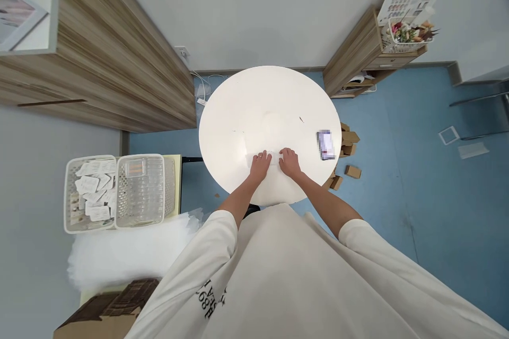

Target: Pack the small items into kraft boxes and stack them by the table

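A thin, see-through flat piece, which looks like clear plastic (274,159), lies near the front of the round white table (266,90). My left hand (261,165) is on its left part, fingers bent and closed at it. At its right end, my right hand (290,162) has curled fingers gripping the edge. Its outline is faint against the white top, and the fingers hide part of it. To the right of my right hand lies a phone-sized purple and white item (326,144), blurred out. A small dark mark (301,119) shows farther back on the tabletop.
At left, one white basket (67,196) contains white cards and another (163,190) clear cases. Clear plastic bags (131,249) are piled in front of them, near a cardboard box (107,323). Small brown boxes (353,171) lie on the floor at right. Wooden cabinets (131,53) flank the table.
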{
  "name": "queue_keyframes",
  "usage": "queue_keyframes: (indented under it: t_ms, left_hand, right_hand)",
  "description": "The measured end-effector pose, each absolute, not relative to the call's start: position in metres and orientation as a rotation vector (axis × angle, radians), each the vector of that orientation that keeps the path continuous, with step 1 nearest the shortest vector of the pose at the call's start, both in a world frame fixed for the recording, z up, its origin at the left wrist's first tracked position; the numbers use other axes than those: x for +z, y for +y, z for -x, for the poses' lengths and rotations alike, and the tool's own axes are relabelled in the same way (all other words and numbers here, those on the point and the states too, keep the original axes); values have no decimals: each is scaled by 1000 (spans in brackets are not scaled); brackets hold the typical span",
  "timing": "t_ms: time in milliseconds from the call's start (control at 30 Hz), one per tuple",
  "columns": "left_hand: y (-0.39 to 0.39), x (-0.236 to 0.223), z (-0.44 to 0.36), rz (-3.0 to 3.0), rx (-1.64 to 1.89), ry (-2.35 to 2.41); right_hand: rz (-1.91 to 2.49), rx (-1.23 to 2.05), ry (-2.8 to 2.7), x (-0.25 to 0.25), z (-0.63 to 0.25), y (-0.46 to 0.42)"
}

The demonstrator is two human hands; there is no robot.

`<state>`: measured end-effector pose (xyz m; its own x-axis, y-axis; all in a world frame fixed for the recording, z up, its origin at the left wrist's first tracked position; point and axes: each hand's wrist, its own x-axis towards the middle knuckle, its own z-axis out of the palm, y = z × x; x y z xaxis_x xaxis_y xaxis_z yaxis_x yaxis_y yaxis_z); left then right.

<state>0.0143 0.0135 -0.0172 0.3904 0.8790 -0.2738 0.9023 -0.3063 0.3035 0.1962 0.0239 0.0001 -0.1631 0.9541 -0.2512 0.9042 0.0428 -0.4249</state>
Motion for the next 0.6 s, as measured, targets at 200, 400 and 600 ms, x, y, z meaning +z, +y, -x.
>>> queue_keyframes:
  t_ms: [200, 400, 600]
  left_hand:
    - [21, -10, -15, -2207, -110, 1540]
    - [18, 5, -7, -2146, -191, 1449]
    - [2, 14, 5, -2104, -258, 1357]
  right_hand:
    - [1785, 652, -2428, 1, -198, 5]
    - [1565, 722, -2660, -2, -189, -2]
    - [1412, 760, -2771, 3, -184, -12]
